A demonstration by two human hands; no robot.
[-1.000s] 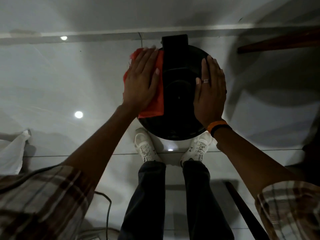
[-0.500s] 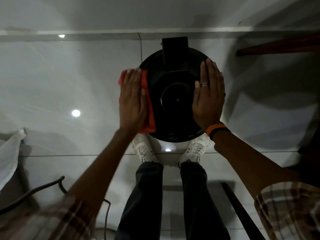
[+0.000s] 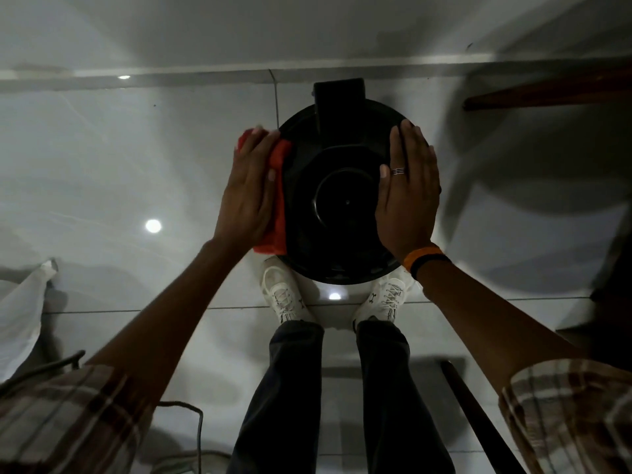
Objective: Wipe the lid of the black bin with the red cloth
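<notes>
black round lid (image 3: pixel 342 206) of a bin, seen from straight above, stands on a pale glossy tiled floor (image 3: pixel 102 159) close to the base of a wall. a raised square tab sits at the lid's far edge and a shallow circular dip marks its centre. the left hand (image 3: pixel 248 196) lies flat with fingers stretched out and together, pressing a red cloth (image 3: pixel 278 213) against the lid's left rim; the cloth shows beyond the fingertips and along the thumb side, draped over the edge of the lid. the right hand (image 3: pixel 408 196) rests palm down on the lid's right side, fingers straight and relaxed, gripping nothing. a ring (image 3: pixel 398 171) shows on one finger and an orange and black wristband (image 3: pixel 424 258) circles the wrist. both forearms are bare, with plaid sleeves near the bottom corners. below the lid, two white laced shoes (image 3: pixel 285 295) and dark trousers point toward the bin. a white bag (image 3: pixel 20 309) lies at the far left, and a dark cable (image 3: pixel 191 415) runs across the floor nearby.
</notes>
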